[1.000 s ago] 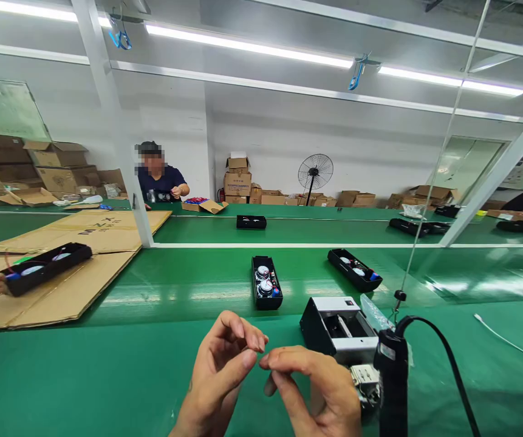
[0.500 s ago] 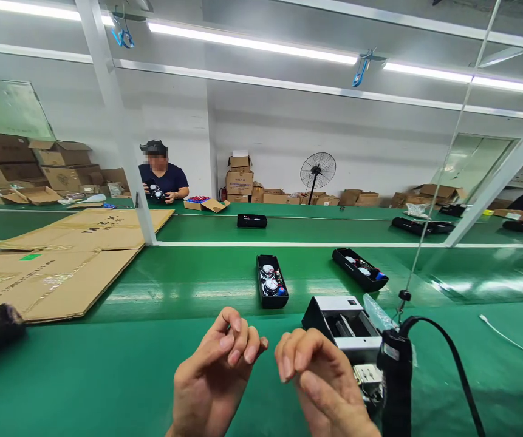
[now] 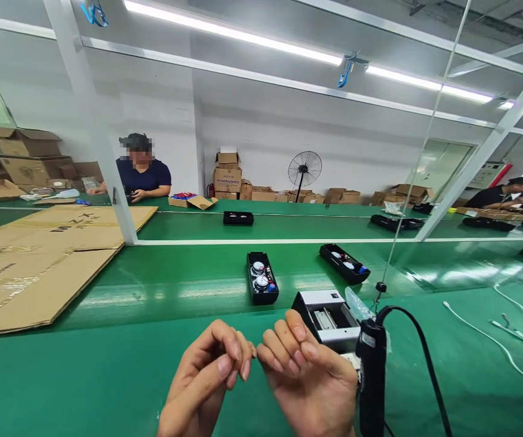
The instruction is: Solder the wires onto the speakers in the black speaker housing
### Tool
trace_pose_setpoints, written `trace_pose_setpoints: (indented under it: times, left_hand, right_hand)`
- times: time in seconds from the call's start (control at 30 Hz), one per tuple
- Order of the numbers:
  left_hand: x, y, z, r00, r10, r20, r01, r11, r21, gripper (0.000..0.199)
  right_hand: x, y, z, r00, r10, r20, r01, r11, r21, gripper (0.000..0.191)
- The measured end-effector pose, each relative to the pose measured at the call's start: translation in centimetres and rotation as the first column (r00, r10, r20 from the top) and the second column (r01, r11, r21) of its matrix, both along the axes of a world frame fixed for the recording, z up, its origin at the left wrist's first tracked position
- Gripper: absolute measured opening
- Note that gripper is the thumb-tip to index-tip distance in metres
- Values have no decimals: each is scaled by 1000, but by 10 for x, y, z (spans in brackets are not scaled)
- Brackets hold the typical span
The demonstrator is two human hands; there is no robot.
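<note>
My left hand (image 3: pixel 211 376) is closed above the green work surface (image 3: pixel 83 382), fingers curled and thumb close to the index finger, with nothing visible in it. My right hand (image 3: pixel 309 376) is also closed, palm turned up, its thumb against the curled fingers and no object showing. The fingertips of both hands meet or nearly meet. Just beyond my right hand stands a white and black machine (image 3: pixel 329 315) with an open top. A black handheld tool (image 3: pixel 373 376) hangs on a cord to its right.
An open black speaker housing (image 3: pixel 262 279) lies on the green belt (image 3: pixel 188 273), another housing (image 3: pixel 344 264) to its right. Flattened cardboard (image 3: pixel 56 261) covers the left. White cables (image 3: pixel 489 334) lie at right. Across the belt sits a person (image 3: pixel 145 173); others are at far right.
The view has turned to the right. My hands have come closer together; the fingers of my right hand have curled in and its palm has turned up. The person opposite has lowered the black part.
</note>
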State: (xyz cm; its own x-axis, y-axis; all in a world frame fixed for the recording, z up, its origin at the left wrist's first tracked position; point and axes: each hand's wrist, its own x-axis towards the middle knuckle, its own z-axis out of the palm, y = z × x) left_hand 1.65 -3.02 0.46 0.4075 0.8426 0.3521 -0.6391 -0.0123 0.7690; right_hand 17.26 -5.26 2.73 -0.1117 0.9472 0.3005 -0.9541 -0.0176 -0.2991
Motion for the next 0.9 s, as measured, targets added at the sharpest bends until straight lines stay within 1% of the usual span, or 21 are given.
trace_pose_setpoints:
  times: [0.1, 0.17, 0.23, 0.3, 0.37, 0.43, 0.53, 0.63, 0.77, 0.83, 0.87, 0.9]
  left_hand:
    - [1, 2, -7, 986, 123, -111, -102, 979, 178, 16]
    - [2, 1, -7, 956, 243, -163, -186, 935, 302, 14]
    - [5, 0, -2, 897, 393, -201, -288, 867, 407, 10]
    - [8, -3, 3, 822, 530, -207, -374, 777, 506, 9]
    - [11, -5, 7, 764, 615, -194, -413, 698, 585, 16]
    - [12, -6, 8, 740, 647, -186, -414, 655, 632, 21]
    - [11, -6, 7, 722, 660, -210, -403, 647, 647, 25]
    - [11, -7, 7, 716, 657, -236, -396, 662, 637, 27]
    - [14, -10, 10, 734, 629, -256, -392, 701, 596, 23]
    - [15, -11, 11, 750, 619, -233, -426, 722, 546, 19]
    - [15, -11, 11, 772, 597, -218, -436, 747, 503, 15]
    - [13, -12, 11, 807, 558, -193, -436, 783, 443, 11]
  right_hand:
    - [-1, -1, 1, 1000, -1, 10, 0, 1000, 23, 13]
    - [-1, -2, 2, 1000, -1, 25, 0, 999, 38, 15]
    - [-1, -3, 4, 999, -10, 50, 7, 999, 43, 17]
    - [-2, -3, 5, 996, -30, 89, 27, 999, 40, 21]
    - [-2, -4, 5, 990, -56, 131, 51, 998, 35, 25]
    - [-2, -4, 4, 984, -74, 162, 70, 997, 28, 27]
    - [-1, -4, 1, 980, -84, 179, 79, 996, 34, 29]
    - [-1, -4, 0, 980, -85, 182, 78, 996, 48, 26]
    - [-1, -4, -1, 981, -81, 178, 73, 996, 51, 21]
    - [-2, -4, 0, 983, -75, 165, 66, 996, 60, 19]
    - [-2, -4, 0, 984, -77, 160, 67, 996, 65, 19]
    - [-2, -4, 0, 984, -85, 157, 76, 995, 66, 18]
